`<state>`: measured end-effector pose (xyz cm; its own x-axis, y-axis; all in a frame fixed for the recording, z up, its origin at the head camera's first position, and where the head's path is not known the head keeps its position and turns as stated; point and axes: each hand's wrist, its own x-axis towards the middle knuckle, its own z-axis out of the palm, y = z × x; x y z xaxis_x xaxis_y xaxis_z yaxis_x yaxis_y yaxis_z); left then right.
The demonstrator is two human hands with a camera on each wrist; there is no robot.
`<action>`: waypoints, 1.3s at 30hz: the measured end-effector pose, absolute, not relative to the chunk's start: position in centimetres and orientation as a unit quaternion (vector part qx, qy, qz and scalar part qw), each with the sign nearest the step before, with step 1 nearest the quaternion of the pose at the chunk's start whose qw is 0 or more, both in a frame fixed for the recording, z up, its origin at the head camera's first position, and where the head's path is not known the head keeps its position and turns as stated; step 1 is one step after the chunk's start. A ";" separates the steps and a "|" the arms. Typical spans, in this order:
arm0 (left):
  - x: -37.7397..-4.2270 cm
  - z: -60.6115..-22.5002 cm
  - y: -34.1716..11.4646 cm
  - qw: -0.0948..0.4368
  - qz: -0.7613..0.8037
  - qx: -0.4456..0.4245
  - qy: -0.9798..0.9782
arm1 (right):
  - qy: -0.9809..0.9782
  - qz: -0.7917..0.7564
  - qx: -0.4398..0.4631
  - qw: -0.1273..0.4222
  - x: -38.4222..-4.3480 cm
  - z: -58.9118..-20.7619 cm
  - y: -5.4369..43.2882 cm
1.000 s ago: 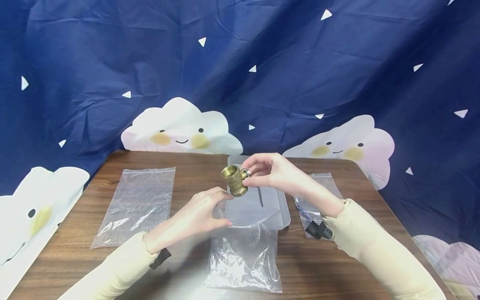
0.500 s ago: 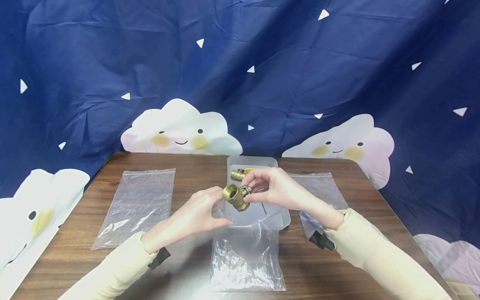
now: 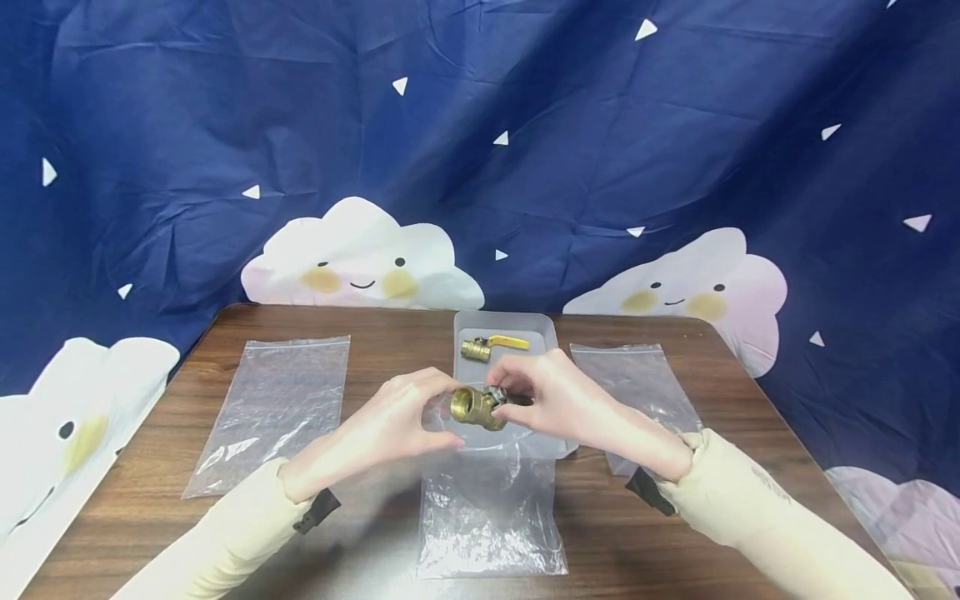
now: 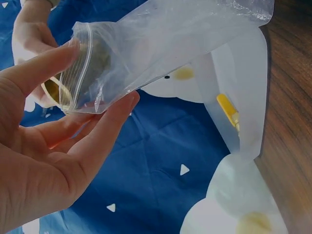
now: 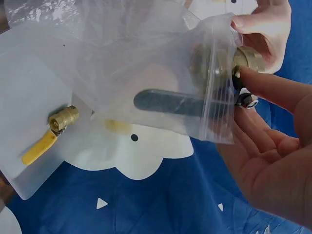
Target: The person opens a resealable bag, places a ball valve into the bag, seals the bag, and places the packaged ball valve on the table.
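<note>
My right hand (image 3: 558, 396) grips a large brass ball valve (image 3: 467, 405) near its stem nut. My left hand (image 3: 397, 415) holds the mouth of a clear zip-lock bag (image 3: 491, 529) apart between thumb and fingers. In the right wrist view the valve's dark lever (image 5: 178, 103) lies behind the bag's plastic, and one end of the brass body (image 5: 249, 59) stands out past the zip edge. From the left wrist, the body shows as a blurred shape through the bag (image 4: 141, 48). The right fingers are at the bag's opening.
Behind the hands a translucent plastic bin (image 3: 504, 322) contains a smaller brass ball valve (image 3: 476, 350) with a yellow lever. Flat zip-lock bags lie on the wooden table (image 3: 390, 350), one at left (image 3: 277, 408) and another at right (image 3: 630, 375). A blue curtain hangs behind.
The right hand has lowered the large valve toward me and into the bag's mouth, with its lever now behind plastic. The small valve in the bin has come into view. The left hand stays nearly still.
</note>
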<state>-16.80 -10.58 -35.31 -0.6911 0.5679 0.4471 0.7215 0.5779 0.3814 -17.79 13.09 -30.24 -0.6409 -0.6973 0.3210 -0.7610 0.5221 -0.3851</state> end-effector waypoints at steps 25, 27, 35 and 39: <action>-16.3 -34.9 -10.2 0.136 -0.274 -0.387 -0.870 | -0.892 0.055 0.438 0.101 -17.0 -32.2 11.0; -16.3 -34.9 -10.2 0.135 -0.272 -0.386 -0.871 | -0.890 0.048 0.442 0.097 -17.0 -32.5 10.8; -16.4 -34.8 -10.2 0.136 -0.273 -0.385 -0.871 | -0.890 0.037 0.448 0.076 -16.9 -33.3 10.6; -16.3 -35.0 -10.2 0.144 -0.273 -0.384 -0.870 | -0.886 0.053 0.455 0.066 -16.8 -33.6 10.5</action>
